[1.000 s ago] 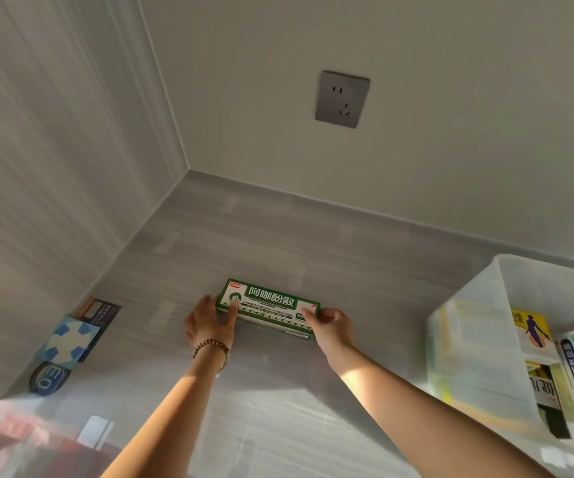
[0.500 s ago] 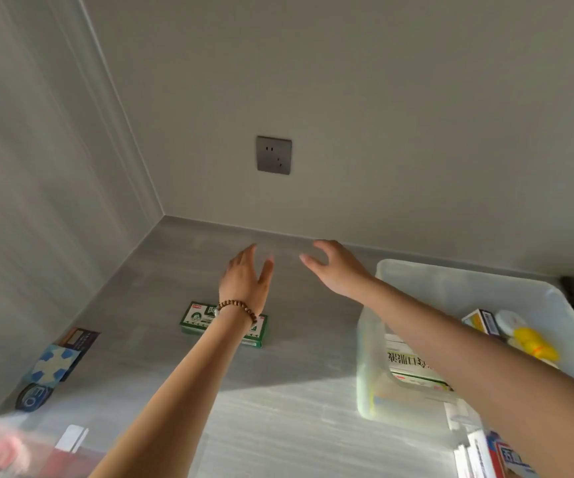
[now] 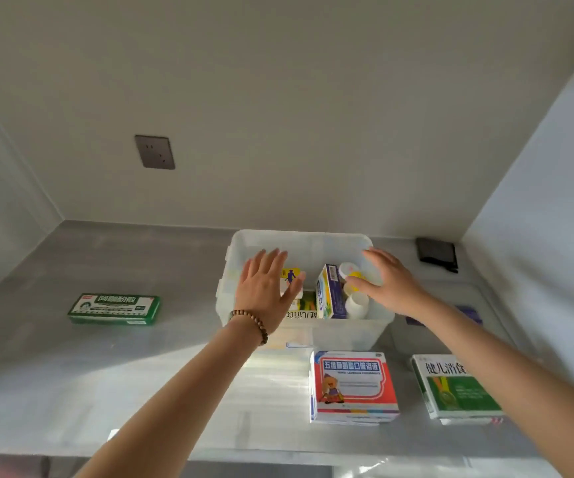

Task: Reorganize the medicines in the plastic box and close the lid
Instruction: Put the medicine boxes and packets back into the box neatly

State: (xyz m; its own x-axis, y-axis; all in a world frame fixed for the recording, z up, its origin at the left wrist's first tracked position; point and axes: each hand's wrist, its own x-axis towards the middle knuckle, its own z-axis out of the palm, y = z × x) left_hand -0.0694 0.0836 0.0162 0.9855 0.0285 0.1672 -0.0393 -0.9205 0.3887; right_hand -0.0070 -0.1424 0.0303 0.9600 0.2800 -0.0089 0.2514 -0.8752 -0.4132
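The lidless plastic box (image 3: pixel 347 331) sits at the back of the tabletop (image 3: pixel 72 374), medicines upright inside. Both hands, left (image 3: pixel 266 291) and right (image 3: pixel 390 282), hover above it, fingers spread, holding nothing. A green carton (image 3: pixel 115 309) lies well left; two cartons (image 3: pixel 353 386) lie in front.

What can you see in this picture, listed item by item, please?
plastic box: 1, clear, open, at the back middle of the counter
blue carton: 1, blue and white, upright in the box
white bottles: at least 2, one with a yellow part, in the box on the right
yellow-topped pack: 1, in the box on the left
green carton: 1, green and white, flat on the counter left of the box
red carton: 1, red, white and blue, in front of the box
green-white carton: 1, front right, partly under the right arm
socket: 1, grey, on the wall
black object: 1, back right corner
left hand: open, over the box, beaded bracelet on the wrist
right hand: open, over the bottles
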